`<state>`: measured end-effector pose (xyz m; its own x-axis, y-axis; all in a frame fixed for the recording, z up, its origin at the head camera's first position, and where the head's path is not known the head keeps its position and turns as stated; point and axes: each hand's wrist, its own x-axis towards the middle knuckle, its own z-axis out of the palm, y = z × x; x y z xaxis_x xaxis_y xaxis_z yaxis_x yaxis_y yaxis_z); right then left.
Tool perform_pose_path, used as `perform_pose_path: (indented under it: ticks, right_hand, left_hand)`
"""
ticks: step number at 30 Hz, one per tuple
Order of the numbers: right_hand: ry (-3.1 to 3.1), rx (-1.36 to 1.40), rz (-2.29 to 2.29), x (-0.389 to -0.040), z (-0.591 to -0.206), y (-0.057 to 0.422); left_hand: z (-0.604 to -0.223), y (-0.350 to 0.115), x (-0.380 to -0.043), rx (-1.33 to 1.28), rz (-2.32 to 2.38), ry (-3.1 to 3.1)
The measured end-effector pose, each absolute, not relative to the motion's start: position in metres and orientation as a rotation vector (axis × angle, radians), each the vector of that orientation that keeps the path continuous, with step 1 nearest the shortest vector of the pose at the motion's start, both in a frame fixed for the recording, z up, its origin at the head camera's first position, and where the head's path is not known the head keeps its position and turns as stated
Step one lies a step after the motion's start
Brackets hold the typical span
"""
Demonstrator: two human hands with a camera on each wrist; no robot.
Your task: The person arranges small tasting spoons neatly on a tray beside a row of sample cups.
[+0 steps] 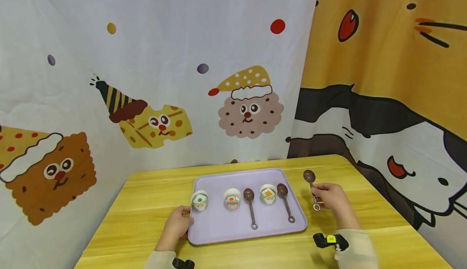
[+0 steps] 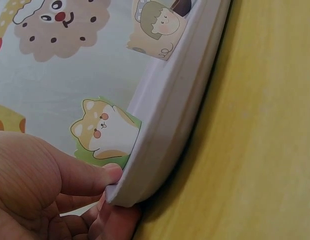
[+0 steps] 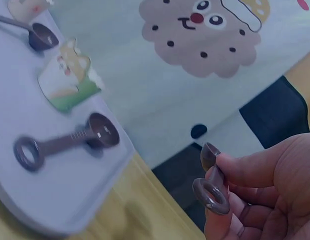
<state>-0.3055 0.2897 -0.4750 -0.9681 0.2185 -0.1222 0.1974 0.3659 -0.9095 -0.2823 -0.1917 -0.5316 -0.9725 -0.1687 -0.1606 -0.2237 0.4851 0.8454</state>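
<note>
We find the left hand (image 1: 177,220) gripping the left edge of the lilac tray (image 1: 219,228), thumb pressed on the rim and fingers curled beneath it. The right hand (image 1: 333,198) pinches the handle of a brown spoon (image 1: 309,176) between thumb and fingers, to the right of the tray and apart from it; the bowl points away from the person and the ringed end toward them.

The tray lies on a wood-grain table (image 1: 120,228). On it we record, from left to right: a green cup (image 1: 199,201) printed with a dog, near the left rim; a pale cup (image 1: 232,199) bearing a drawn figure; a second spoon (image 1: 251,212); a third cup (image 1: 268,194), also dog-printed; and a third spoon (image 1: 287,206). Coloured patches show inside the cups, though they are too small for us to identify with confidence. Behind the table hangs a cartoon-printed cloth (image 1: 164,29).
</note>
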Motion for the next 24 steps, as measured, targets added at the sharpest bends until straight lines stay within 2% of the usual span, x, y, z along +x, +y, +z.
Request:
perform_pose_path:
  ticks: [24]
  right_hand:
    - [-2.487,-0.269,1.882,-0.315,-0.481,0.188]
  left_hand:
    - [-0.53,-0.191,-0.281,-0.352,1.521,2.677]
